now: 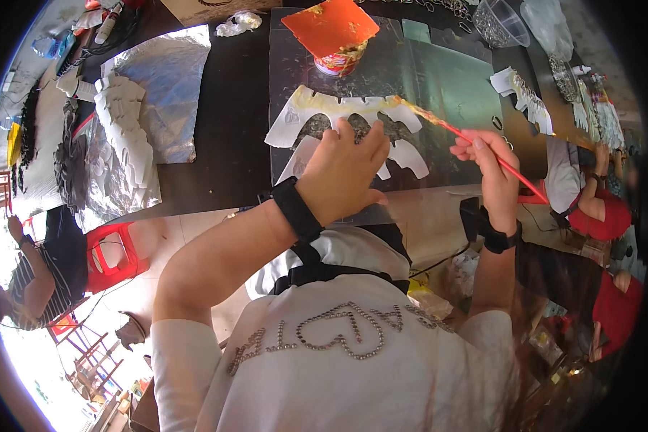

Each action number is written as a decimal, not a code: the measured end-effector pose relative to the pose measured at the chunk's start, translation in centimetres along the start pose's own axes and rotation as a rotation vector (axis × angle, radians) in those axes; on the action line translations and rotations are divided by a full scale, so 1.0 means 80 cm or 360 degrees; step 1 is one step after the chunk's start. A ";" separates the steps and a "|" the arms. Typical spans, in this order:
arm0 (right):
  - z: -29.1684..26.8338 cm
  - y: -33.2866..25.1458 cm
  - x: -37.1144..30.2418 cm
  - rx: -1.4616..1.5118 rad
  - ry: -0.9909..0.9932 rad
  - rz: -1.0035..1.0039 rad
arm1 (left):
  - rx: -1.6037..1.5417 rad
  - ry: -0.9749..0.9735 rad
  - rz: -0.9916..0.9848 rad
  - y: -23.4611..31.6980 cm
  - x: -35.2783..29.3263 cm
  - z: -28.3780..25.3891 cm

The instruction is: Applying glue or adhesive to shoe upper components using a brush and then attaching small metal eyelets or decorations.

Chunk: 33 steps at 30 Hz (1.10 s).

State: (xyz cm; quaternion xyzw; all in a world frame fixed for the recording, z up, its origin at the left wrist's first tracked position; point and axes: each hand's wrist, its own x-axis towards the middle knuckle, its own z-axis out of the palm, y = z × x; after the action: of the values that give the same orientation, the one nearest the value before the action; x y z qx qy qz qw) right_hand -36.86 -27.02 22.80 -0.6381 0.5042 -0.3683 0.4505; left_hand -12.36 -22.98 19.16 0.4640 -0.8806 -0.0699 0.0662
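Note:
My right hand [493, 164] grips a thin red-handled brush [450, 127], its yellow-coated end reaching the right part of a white cut-out piece [306, 106]. That piece has a notched upper edge with yellowish smears and a scalloped lower edge. My left hand [347, 171] lies over the pieces with its fingers spread, the fingertips by the lower edge of the upper piece. Partly hidden under it is a second white cut-out piece [410, 160]. Beyond them stands a small glue-smeared tin [338, 63] with an orange square sheet [330, 29] on top.
Stacked white cut-outs [122, 119] and silvery sheeting [169, 93] lie at the left. Farther right are more white cut-outs [525, 101] and a clear tub of metal rings [498, 25]. Other people sit at both sides; a red stool [115, 255] stands at the left.

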 end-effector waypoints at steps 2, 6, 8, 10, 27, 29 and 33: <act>-0.002 -0.002 -0.003 -0.0029 -0.0033 0.0009 | 0.0033 0.0050 -0.0017 0.008 0.005 0.003; 0.000 0.001 -0.005 -0.0078 -0.0089 -0.0087 | 0.0096 -0.0081 -0.0092 0.015 0.012 0.006; -0.001 0.004 -0.006 -0.0151 -0.0075 -0.0151 | 0.0095 -0.0111 -0.0096 0.015 0.012 0.007; -0.008 0.007 -0.009 -0.0270 -0.0119 -0.0219 | 0.0094 -0.0087 -0.0096 0.013 0.012 0.007; -0.066 -0.005 -0.016 0.1226 0.0246 -0.0048 | 0.0039 0.0674 -0.0148 -0.080 0.029 -0.059; -0.055 -0.016 -0.011 0.1162 0.0194 -0.0069 | 0.0189 0.0691 -0.0046 -0.115 0.048 -0.063; -0.031 -0.043 0.003 0.0857 0.0110 -0.0181 | -0.0035 0.0703 -0.0049 -0.147 0.067 -0.059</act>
State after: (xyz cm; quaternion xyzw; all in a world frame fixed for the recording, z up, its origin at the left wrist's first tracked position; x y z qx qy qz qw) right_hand -38.03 -27.45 26.84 -0.5099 0.3665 -0.5352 0.5650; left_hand -4.98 -34.25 21.90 0.4807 -0.8367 0.0230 0.2615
